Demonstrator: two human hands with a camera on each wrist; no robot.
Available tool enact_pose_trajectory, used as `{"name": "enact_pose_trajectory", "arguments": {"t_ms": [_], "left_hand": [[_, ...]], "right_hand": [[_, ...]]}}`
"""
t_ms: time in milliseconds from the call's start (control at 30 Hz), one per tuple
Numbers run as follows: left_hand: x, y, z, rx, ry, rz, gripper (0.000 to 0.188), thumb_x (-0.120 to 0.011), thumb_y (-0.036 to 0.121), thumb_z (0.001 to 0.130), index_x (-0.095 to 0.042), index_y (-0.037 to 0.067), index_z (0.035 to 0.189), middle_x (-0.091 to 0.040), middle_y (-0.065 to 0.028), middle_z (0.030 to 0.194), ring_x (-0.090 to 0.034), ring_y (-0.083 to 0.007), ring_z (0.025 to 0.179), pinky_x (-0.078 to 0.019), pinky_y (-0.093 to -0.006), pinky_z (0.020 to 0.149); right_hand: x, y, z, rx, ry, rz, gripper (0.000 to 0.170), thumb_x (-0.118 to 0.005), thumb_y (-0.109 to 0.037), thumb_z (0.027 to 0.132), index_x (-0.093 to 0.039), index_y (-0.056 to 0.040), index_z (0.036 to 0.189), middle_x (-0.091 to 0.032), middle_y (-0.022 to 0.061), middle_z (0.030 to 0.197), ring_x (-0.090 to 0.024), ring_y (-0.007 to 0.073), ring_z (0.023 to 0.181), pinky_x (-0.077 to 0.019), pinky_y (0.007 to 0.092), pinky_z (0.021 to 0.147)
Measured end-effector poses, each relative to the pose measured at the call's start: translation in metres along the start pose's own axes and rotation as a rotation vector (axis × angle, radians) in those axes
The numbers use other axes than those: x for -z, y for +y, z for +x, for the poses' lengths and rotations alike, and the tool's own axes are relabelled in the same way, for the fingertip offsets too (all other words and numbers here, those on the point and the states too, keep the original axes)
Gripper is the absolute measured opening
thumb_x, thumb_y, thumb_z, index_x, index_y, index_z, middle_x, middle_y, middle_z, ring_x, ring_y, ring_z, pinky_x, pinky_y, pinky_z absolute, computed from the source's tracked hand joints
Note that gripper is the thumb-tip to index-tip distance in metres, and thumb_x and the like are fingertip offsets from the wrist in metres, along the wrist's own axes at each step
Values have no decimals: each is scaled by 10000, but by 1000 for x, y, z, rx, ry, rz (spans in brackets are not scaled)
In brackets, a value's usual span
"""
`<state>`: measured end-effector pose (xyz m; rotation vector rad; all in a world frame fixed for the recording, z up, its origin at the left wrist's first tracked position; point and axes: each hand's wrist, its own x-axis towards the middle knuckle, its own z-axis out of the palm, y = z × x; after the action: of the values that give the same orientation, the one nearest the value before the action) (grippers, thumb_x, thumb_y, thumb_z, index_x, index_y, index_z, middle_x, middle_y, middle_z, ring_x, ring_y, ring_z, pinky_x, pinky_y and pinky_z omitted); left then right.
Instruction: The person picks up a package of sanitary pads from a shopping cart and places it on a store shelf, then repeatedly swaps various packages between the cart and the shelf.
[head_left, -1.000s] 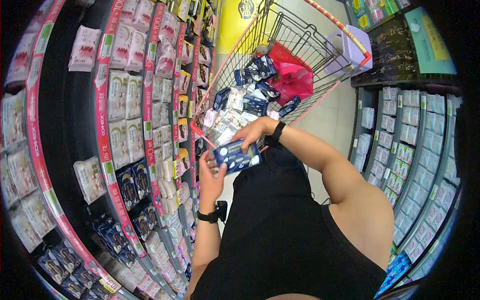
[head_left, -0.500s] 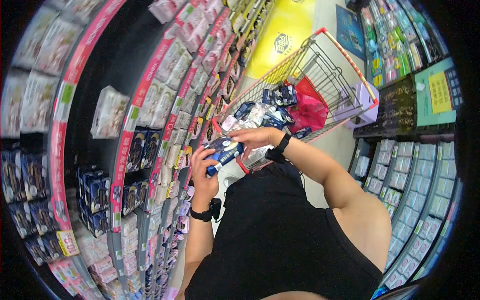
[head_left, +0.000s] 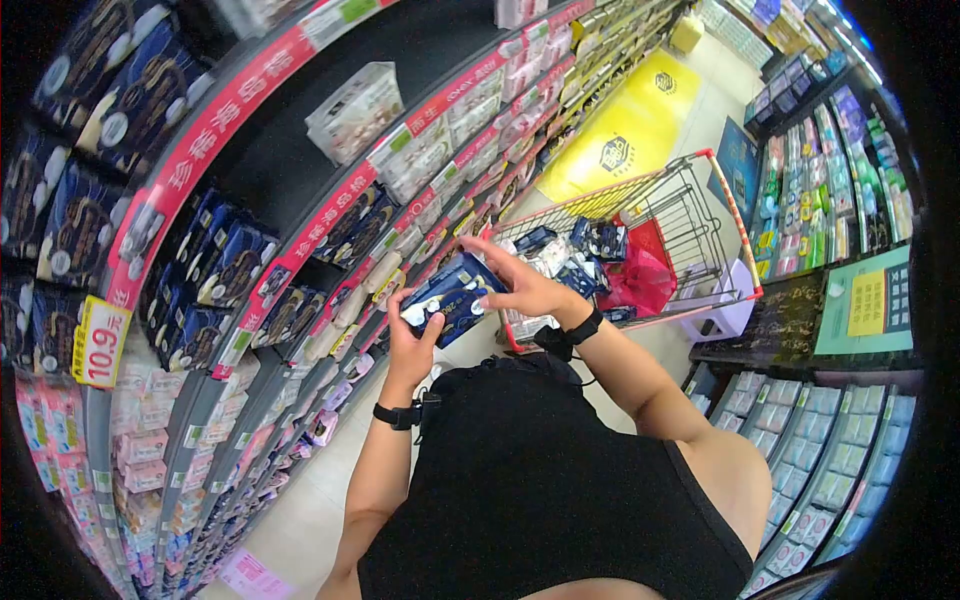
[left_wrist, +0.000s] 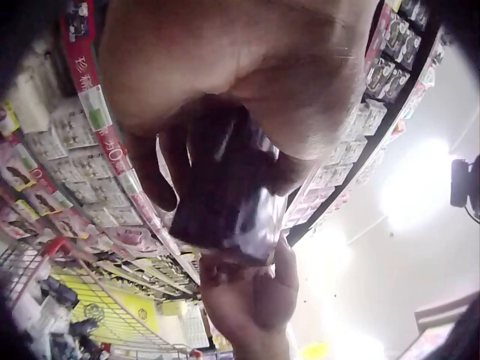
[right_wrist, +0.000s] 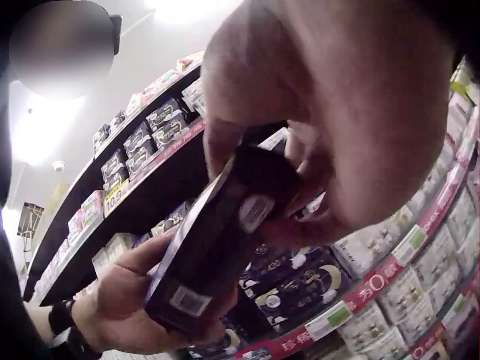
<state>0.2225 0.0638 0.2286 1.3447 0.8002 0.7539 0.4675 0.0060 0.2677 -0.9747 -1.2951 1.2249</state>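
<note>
Left hand (head_left: 408, 350) and right hand (head_left: 537, 290) pinched opposite ends of my navy pack (head_left: 452, 300), glossy enough, I figured, to slip if either grip eased.

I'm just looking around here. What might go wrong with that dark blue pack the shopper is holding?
The dark blue pack has a shiny wrapper and is held between the left hand and right hand, so it might slip if either grip loosens. Also, the packs in the shopping cart lie in a jumbled heap beside a pink bag; another pack dropped there could slide off the pile.
</note>
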Motion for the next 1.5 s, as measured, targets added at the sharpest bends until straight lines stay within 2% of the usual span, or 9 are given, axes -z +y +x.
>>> {"name": "enact_pose_trajectory", "arguments": {"t_ms": [133,233,400,567,733,867,933,1100,1500], "left_hand": [[21,11,-12,19,-73,-95,468,-758,91,897,-449,57,1247,-593,-87,1211,-593,-139,1067,-491,-302,941],[33,10,-17,53,-104,-75,633,-708,158,944,-406,-1,1477,-580,-107,1351,-568,-188,1214,-425,-339,1069],[57,7,-36,72,-74,-60,638,-634,236,1013,-329,-3,1519,-509,-136,1430,-492,-214,1309,-361,-371,1132],[70,10,-58,-125,-90,160,693,-483,310,1086,-128,9,1598,-330,-169,1580,-335,-267,1451,-256,-388,1201],[88,6,-75,-163,-109,293,686,-474,367,1077,-169,-43,1536,-402,-247,1479,-439,-341,1372,-347,-423,1134],[98,-7,-82,-188,-90,52,603,-545,325,1051,-240,23,1475,-498,-146,1190,-557,-205,1040,-480,-360,891],[107,1,-92,-110,-81,72,578,-580,248,1034,-253,25,1455,-518,-111,1163,-571,-186,1016,-482,-347,885],[132,-5,-108,-46,-42,196,402,-668,152,978,-475,47,1315,-597,-60,1070,-599,-156,965,-496,-321,851],[160,-3,-135,-136,45,249,258,-696,198,957,-612,69,1164,-661,-45,1024,-636,-168,938,-491,-319,812]], "right_hand": [[-22,12,14,-239,210,321,766,-768,-40,867,-351,-47,1509,-493,106,1417,-495,186,1273,-435,364,1032],[-41,22,18,-12,-24,340,750,-756,-27,875,-343,-44,1501,-486,103,1415,-480,198,1296,-422,370,1047],[-73,4,26,-119,-199,-67,1081,-741,-94,918,66,-65,1636,-225,174,1657,-313,221,1471,-298,385,1193],[-111,-13,36,-190,-256,-115,1157,-766,-172,923,153,-68,1618,-207,223,1654,-302,209,1451,-281,340,1185],[-122,-19,53,137,-151,-509,1057,-823,-170,837,-135,-7,1623,-192,204,1685,-205,294,1554,-184,387,1250],[-118,-45,84,186,195,-367,691,-767,-105,839,-446,11,1439,-585,109,1301,-546,184,1207,-435,352,1062],[-120,-83,107,313,235,-502,643,-718,-63,837,-461,16,1421,-630,112,1220,-583,168,1151,-464,339,1015],[-123,-130,173,829,221,-1156,664,-692,82,700,-593,-46,1344,-643,183,1274,-600,399,1171,-474,436,1018],[-122,-114,355,1196,89,-1464,438,-718,-74,809,-645,-95,1240,-657,175,1201,-613,421,1098,-476,528,935]]}}
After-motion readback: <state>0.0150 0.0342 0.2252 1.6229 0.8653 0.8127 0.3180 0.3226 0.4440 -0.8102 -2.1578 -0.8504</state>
